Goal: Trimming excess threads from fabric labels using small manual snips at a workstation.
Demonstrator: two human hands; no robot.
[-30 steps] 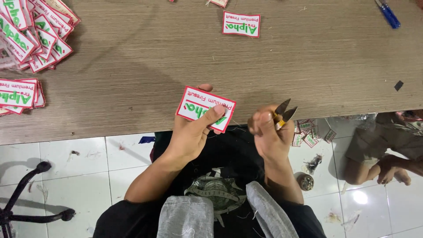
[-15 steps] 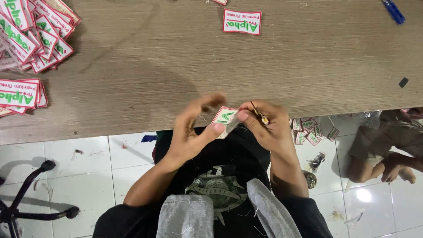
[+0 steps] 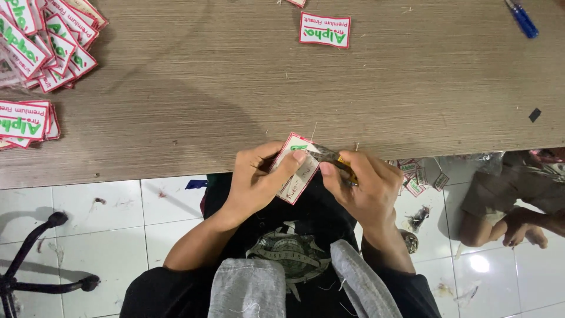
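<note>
The left hand (image 3: 254,179) pinches a white, red-edged rectangular cloth patch (image 3: 296,169) while the right hand (image 3: 368,187) grips small yellow-handled metal snips (image 3: 329,158) against its edge.

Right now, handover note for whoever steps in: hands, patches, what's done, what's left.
Left hand grips one red-edged patch, back side up, at the table edge.
Right hand holds small thread snips with the tip at the patch's upper edge.
Patch piles lie at the table's far left; a single patch lies face up at top centre, and a blue pen at top right.
Done: cannot tell which piles are trimmed.
Left: the patch in hand is not yet set down.
</note>
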